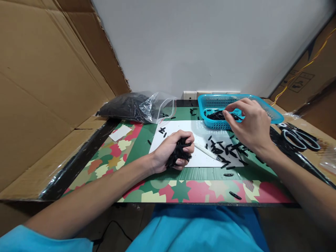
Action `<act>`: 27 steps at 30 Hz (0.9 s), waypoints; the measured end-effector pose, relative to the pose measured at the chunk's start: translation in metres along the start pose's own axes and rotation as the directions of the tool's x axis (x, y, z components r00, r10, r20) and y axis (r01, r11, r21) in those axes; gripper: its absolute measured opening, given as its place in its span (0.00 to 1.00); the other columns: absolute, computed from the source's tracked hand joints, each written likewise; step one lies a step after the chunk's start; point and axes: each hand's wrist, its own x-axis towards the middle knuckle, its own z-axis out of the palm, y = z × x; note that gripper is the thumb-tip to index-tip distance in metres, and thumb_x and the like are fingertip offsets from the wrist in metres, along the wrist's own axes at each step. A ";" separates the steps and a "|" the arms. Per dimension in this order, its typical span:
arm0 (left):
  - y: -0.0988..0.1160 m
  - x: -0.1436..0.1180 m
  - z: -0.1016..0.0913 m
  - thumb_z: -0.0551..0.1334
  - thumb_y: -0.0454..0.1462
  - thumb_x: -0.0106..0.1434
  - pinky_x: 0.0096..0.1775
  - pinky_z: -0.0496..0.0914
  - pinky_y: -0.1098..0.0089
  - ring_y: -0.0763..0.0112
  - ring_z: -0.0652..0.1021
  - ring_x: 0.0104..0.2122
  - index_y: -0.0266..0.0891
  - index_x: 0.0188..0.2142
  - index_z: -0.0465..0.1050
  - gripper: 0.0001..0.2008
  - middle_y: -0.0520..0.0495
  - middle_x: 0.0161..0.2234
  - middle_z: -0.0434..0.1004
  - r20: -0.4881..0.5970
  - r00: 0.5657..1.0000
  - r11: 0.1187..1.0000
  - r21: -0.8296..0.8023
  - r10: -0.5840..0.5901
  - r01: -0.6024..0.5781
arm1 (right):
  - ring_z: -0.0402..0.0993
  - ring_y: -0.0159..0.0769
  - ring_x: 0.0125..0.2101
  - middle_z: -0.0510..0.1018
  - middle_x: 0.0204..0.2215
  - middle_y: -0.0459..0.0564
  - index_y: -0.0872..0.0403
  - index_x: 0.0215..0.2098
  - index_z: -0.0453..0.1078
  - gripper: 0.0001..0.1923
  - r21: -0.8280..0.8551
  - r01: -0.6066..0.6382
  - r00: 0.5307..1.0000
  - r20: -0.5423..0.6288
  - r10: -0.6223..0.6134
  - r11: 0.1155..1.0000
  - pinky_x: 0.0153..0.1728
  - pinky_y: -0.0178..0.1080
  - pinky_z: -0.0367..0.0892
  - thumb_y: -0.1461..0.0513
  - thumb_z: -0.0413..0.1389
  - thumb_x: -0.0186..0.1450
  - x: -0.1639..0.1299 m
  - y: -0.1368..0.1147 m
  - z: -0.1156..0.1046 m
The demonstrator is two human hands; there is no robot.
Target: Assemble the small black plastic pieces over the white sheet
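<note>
patterned counter: left hand fisted around a bundle of black strips beside the blue basket, right hand fingers spread reaching in.

place: makeshift home workbench | evidence: cardboard walls, patterned mat, scissors, wall socket

Table fills the lower middle of the frame, topped w/ a green, red & cream star-pattern cover. At centre lies a white sheet w/ loose black pieces & a white pen on it; upper centre-left a clear bag of black pieces, upper right a blue basket. Scissors lie far right, a small white card at left.
</note>
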 end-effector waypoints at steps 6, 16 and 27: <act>-0.004 0.005 -0.003 0.63 0.46 0.64 0.13 0.54 0.78 0.81 0.60 0.13 0.43 0.31 0.58 0.16 0.60 0.24 0.57 -0.071 0.997 0.999 0.001 -0.033 0.033 | 0.76 0.45 0.44 0.78 0.42 0.54 0.50 0.47 0.75 0.06 0.259 0.225 0.962 0.093 -0.256 0.939 0.43 0.47 0.72 0.61 0.58 0.73 -0.013 -0.013 0.005; -0.007 0.006 -0.001 0.63 0.48 0.63 0.13 0.54 0.79 0.79 0.62 0.13 0.41 0.31 0.64 0.14 0.57 0.21 0.61 -0.168 0.985 0.994 0.093 -0.037 0.053 | 0.74 0.42 0.41 0.78 0.50 0.59 0.50 0.60 0.70 0.21 0.376 0.543 0.751 0.183 -0.635 0.751 0.40 0.45 0.72 0.72 0.51 0.72 -0.045 -0.050 0.020; -0.006 0.006 -0.006 0.65 0.50 0.62 0.12 0.57 0.78 0.81 0.61 0.13 0.42 0.29 0.60 0.19 0.59 0.23 0.59 -0.084 0.990 0.993 -0.001 -0.116 0.116 | 0.75 0.38 0.41 0.78 0.41 0.53 0.51 0.47 0.72 0.07 0.558 0.277 0.875 0.190 -0.445 0.783 0.38 0.39 0.72 0.67 0.53 0.75 -0.041 -0.043 0.026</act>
